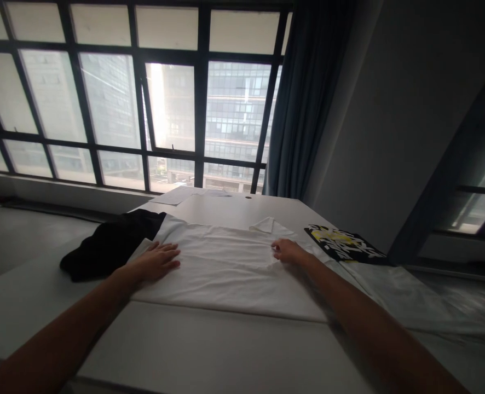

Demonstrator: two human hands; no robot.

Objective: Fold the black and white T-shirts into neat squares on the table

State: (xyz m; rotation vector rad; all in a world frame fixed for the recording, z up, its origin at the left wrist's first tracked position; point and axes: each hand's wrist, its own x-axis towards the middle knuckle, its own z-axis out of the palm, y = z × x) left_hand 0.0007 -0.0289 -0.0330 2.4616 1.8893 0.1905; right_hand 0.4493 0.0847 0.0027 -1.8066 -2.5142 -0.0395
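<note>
A white T-shirt (220, 273) lies spread across the white table, lightly wrinkled, with its front edge running straight from side to side. My left hand (159, 261) rests flat on its left part, fingers spread and pointing right. At the right part, my right hand (288, 251) has its fingers curled together and pinches the shirt's cloth. A small folded flap of white fabric (270, 224) sticks up just behind the right hand.
Left of the shirt is a bunched black garment (115, 246). A black folded garment with white and yellow print (343, 243) lies at the right, near clear plastic bags (415, 298). Paper sheets (177, 195) lie at the table's (263, 207) far end, before the windows and a blue curtain (304, 98).
</note>
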